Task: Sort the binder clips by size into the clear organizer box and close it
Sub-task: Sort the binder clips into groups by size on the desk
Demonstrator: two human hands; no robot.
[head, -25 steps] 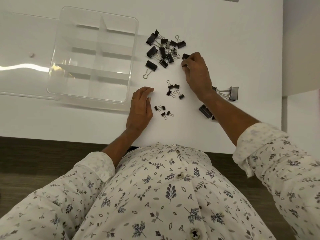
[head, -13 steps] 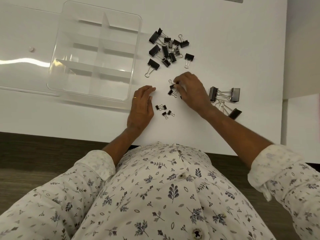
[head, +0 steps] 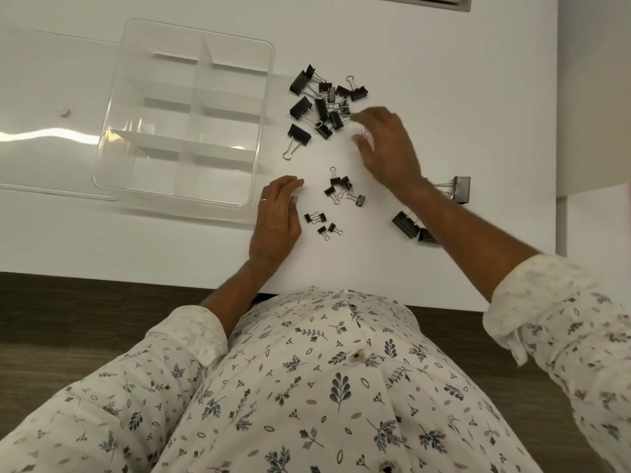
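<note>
Meanwhile, right hand (head: 387, 148) spread beside the clip pile (head: 324, 104), left hand (head: 276, 220) flat, empty.

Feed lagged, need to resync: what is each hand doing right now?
Left hand: open, flat on the table, holding nothing.
Right hand: blurred beside the pile of clips; cannot tell whether it grips anything.

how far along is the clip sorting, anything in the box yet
Clips are partly grouped on the table: small clips and large clips sit apart. The right hand reaches at the mixed pile. Left to do: the organizer box holds nothing, and its lid lies open.
</note>
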